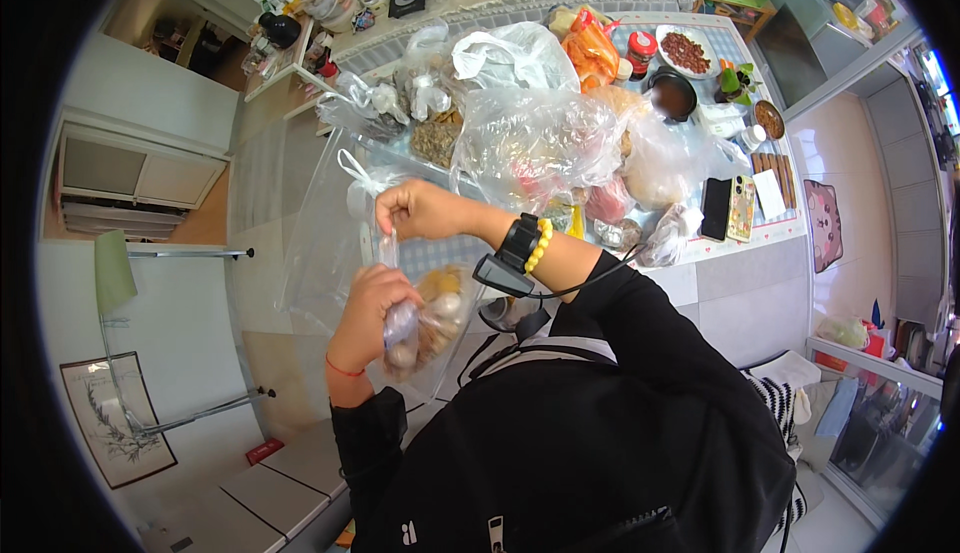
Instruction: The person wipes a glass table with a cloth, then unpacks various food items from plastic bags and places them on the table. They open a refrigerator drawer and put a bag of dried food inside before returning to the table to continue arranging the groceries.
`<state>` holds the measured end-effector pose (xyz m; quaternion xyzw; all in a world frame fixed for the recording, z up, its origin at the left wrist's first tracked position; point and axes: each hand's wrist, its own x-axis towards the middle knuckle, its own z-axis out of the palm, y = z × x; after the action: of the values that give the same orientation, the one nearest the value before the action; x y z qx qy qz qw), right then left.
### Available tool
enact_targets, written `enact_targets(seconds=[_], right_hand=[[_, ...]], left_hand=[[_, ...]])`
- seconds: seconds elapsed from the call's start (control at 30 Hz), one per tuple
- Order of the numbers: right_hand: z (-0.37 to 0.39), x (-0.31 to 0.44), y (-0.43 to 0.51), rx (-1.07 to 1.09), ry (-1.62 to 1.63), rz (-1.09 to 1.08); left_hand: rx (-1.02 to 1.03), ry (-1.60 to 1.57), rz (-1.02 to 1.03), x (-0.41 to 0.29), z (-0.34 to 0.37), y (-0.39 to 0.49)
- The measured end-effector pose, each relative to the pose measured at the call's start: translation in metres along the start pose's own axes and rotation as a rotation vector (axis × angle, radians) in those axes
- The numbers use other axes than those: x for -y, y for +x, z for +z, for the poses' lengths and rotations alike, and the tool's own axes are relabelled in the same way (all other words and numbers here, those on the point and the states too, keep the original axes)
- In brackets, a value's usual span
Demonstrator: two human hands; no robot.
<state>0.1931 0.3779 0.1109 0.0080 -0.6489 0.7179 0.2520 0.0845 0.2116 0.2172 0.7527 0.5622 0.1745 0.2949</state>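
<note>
My left hand (369,311) is closed around the gathered upper part of a clear plastic bag (441,320), which hangs in front of my body. Pale rounded pieces and some yellowish ones show through the film; their exact kind cannot be told. Just above, my right hand (420,210) pinches the bag's twisted neck between thumb and fingers. White plastic handle loops (360,172) stick up beyond the right fingers. Both hands are over the table's left corner. A large sheet of clear plastic (315,253) drapes down at that corner.
Filled plastic bags (536,140) crowd the table's middle. To the right are a red-lidded jar (641,50), a plate of reddish-brown pieces (686,52), a dark bowl (672,95), a small potted plant (735,84) and a phone with a patterned case (740,208). A cable runs from my right wrist.
</note>
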Motion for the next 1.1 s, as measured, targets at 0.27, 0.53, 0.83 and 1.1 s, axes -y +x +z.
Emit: enact_targets(seconds=[0.27, 0.53, 0.83, 1.1], right_hand=[[0.051, 0.011, -0.034, -0.299, 0.039, 0.002], [0.089, -0.008, -0.031, -0.4, 0.515, 0.146], [0.12, -0.026, -0.052, -0.318, -0.397, 0.0], [0.124, -0.02, -0.04, -0.423, -0.583, 0.064]], left_hand=[[-0.783, 0.035, -0.058, 0.021, 0.035, -0.033], [-1.036, -0.284, -0.24, 0.064, 0.075, -0.03], [-1.226, -0.679, -0.467, 0.09, 0.095, -0.016], [-1.012, -1.007, -0.494, 0.095, 0.112, -0.04]])
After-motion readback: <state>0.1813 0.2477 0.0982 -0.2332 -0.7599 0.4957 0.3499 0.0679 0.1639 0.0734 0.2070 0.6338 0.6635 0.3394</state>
